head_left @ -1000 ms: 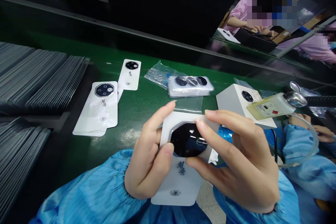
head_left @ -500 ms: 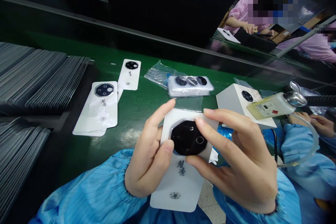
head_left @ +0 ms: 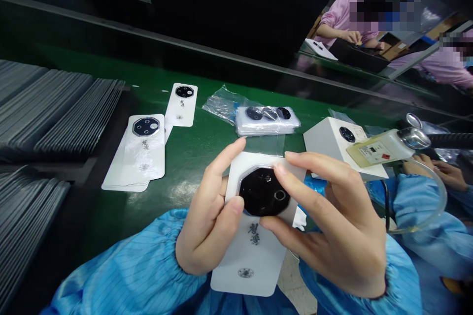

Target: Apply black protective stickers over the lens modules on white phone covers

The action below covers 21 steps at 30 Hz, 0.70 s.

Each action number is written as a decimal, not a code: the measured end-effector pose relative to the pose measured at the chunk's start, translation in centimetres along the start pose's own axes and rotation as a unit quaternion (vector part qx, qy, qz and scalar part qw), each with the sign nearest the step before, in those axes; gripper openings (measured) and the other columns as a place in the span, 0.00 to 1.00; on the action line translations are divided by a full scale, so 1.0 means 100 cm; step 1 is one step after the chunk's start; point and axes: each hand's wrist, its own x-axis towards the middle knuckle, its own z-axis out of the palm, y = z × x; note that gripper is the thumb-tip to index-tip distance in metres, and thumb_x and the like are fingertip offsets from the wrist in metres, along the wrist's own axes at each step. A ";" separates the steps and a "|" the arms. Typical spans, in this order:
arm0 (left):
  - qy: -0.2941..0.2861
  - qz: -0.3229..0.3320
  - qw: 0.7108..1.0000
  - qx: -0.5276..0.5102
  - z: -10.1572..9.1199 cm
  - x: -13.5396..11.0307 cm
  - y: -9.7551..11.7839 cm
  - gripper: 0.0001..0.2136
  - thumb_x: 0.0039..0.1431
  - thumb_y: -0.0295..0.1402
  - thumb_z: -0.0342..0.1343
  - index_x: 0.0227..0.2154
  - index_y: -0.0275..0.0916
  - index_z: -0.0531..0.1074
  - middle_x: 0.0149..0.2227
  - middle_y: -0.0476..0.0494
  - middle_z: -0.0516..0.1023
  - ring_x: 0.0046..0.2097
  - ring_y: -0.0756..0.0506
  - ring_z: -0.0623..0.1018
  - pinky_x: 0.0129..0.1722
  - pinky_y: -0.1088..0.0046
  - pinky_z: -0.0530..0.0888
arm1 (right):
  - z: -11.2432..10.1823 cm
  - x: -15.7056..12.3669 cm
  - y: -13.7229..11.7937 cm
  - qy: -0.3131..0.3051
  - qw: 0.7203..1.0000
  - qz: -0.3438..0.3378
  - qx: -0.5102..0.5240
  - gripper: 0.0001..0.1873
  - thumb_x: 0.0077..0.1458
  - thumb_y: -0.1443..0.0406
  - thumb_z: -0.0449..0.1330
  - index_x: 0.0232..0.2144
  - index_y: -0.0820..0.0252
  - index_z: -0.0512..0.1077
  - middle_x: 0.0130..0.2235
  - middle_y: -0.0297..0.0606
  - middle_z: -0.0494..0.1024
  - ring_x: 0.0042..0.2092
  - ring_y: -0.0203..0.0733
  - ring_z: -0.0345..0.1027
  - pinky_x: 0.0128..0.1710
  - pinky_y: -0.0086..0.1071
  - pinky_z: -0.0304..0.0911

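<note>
A white phone back cover [head_left: 254, 258], with dark lettering and a round emblem, is held up in front of me. At its upper end sits a black glossy octagonal camera lens plate [head_left: 263, 194] with a silver edge. My left hand [head_left: 209, 221] is closed round the cover's left side, its thumb at the plate's left edge. From the right, my right hand [head_left: 328, 221] grips the plate's rim, index finger on the top edge and thumb at the lower edge. I cannot tell whether the plate is fixed to the cover.
More white covers [head_left: 146, 172] lie on the green table [head_left: 185, 167], and another cover [head_left: 183, 108] lies behind. A bagged stack of lens plates [head_left: 268, 128] lies ahead. At right, a pump bottle [head_left: 380, 150] is by a white box [head_left: 325, 147]. Dark racks [head_left: 66, 113] stand left; a co-worker's sleeve [head_left: 428, 211] shows right.
Almost nothing differs. The view has shifted slightly, and both hands keep their hold on the cover and the plate.
</note>
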 end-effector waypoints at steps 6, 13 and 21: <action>-0.018 0.029 0.999 0.001 -0.001 0.000 -0.004 0.24 0.62 0.32 0.49 0.57 0.63 0.53 0.32 0.56 0.77 0.25 0.52 0.74 0.25 0.77 0.70 | -0.001 0.000 0.000 0.005 1.000 0.000 0.001 0.20 0.51 0.63 0.63 0.44 0.73 0.70 0.48 0.53 0.69 0.51 0.48 0.63 0.47 0.41 0.65; 0.004 0.012 0.999 0.034 -0.001 -0.003 -0.008 0.30 0.58 0.32 0.52 0.61 0.57 0.49 0.39 0.52 0.78 0.23 0.52 0.72 0.23 0.76 0.69 | 0.001 -0.001 0.000 0.009 1.000 0.004 0.002 0.21 0.50 0.63 0.64 0.44 0.73 0.70 0.48 0.52 0.69 0.51 0.47 0.63 0.48 0.40 0.64; 0.017 0.010 0.999 0.038 0.001 -0.002 -0.010 0.31 0.57 0.31 0.53 0.61 0.56 0.50 0.45 0.50 0.76 0.24 0.51 0.73 0.25 0.74 0.70 | -0.001 -0.003 0.001 0.000 1.000 0.008 0.007 0.22 0.50 0.62 0.63 0.45 0.74 0.70 0.49 0.52 0.68 0.52 0.48 0.62 0.49 0.41 0.64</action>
